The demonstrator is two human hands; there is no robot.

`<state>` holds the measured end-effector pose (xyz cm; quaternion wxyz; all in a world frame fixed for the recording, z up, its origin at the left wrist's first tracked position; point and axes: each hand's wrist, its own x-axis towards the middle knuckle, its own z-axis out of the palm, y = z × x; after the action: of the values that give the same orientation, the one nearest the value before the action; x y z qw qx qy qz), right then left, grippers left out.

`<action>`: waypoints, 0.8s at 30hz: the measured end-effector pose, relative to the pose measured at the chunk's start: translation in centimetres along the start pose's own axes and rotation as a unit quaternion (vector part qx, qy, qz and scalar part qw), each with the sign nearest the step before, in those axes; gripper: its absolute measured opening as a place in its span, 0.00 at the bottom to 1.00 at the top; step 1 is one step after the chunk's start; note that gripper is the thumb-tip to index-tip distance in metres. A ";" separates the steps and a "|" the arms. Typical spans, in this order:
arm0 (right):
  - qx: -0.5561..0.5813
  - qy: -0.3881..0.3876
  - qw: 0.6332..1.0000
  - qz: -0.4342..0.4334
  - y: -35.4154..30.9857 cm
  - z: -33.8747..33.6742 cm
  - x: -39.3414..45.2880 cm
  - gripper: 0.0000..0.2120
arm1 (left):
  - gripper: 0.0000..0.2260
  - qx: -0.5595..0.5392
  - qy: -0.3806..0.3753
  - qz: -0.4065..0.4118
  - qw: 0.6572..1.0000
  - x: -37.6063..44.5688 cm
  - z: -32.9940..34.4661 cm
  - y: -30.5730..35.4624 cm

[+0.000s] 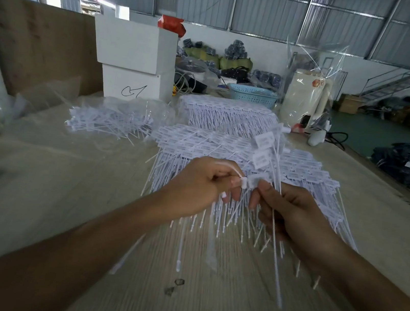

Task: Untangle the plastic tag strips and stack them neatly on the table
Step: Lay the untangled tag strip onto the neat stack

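Two hands at frame centre, left hand [202,182] pinching one looped white tag strip [244,181], right hand [293,217] gripping a few upright strips [264,148], two neat strip stacks [227,145] behind on the tabletop [202,302], one loose pile [107,121] mid-left, two white boxes [132,63] upper left.

A hand-drawn black mark, something like a looped tick or arrow and not readable as a letter or number, is seen on the front of the lower white box [132,84]. Rows of small grey print are borne on the flags of the plastic tag strips [227,142], but they are too blurred to be read. A red-orange emblem is carried on the cream kettle [305,98]; its characters cannot be made out.
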<state>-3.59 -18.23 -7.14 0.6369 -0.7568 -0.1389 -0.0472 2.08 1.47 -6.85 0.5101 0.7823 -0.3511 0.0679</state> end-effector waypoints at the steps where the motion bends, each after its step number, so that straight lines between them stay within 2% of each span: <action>1: -0.021 0.001 1.000 -0.006 0.0 0.0 0.0 0.19 | 0.07 -0.015 -0.003 -0.010 1.000 0.0 -0.1 0.0; 10: 0.017 0.009 0.999 0.051 0.1 0.2 0.2 0.22 | 0.06 0.034 0.029 0.012 0.999 -0.1 -0.4 0.3; 15: 0.049 0.008 0.998 0.046 0.5 0.3 0.3 0.22 | 0.08 0.042 0.037 0.027 0.998 -0.1 -0.4 0.2; 17: 0.068 -0.001 0.997 0.039 0.4 0.3 0.3 0.22 | 0.07 0.029 0.024 0.023 0.999 -0.1 -0.5 0.2; 24: -0.001 -0.040 0.999 0.036 0.0 0.1 0.0 0.22 | 0.06 -0.079 -0.005 0.003 0.997 -0.1 -1.0 0.6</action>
<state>-3.62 -18.12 -7.17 0.6316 -0.7630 -0.1375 0.0059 1.89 2.22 -6.04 0.5682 0.7387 -0.3606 0.0374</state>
